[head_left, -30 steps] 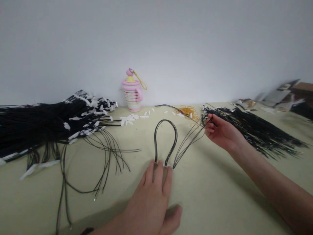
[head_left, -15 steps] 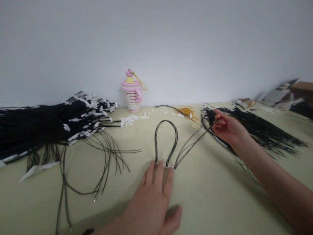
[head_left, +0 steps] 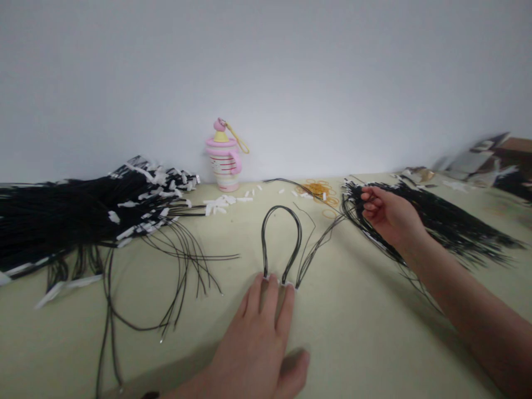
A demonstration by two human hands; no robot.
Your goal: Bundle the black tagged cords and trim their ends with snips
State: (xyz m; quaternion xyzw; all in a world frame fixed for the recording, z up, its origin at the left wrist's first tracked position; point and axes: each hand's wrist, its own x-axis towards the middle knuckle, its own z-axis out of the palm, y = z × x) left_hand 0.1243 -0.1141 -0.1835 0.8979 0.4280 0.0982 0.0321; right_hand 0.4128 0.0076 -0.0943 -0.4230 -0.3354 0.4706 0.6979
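Note:
My left hand (head_left: 253,332) lies palm down at the front middle, fingers stretched out and pressing a black wire bundle (head_left: 300,235) to the table. The bundle bends up into a loop beyond the fingertips, with white pieces at its base. From the same place, thin wire strands (head_left: 315,252) fan out to the right; one kinked strand stands apart. My right hand (head_left: 386,216) hovers with curled fingers beside the right-hand pile of black wires (head_left: 449,221). Whatever its fingertips may hold is too small to make out against the dark wires.
A large heap of black wires with white ends (head_left: 83,210) covers the left, with loose wires (head_left: 183,266) trailing forward. At the back stand a pink and white cup (head_left: 224,163), small white pieces (head_left: 218,205) and yellow rubber bands (head_left: 318,191). Blurred items (head_left: 486,155) lie far right.
The strands that ran taut to my right hand have slackened and spread, with one springing away to the left. My right hand has shifted only slightly; my left hand stays put.

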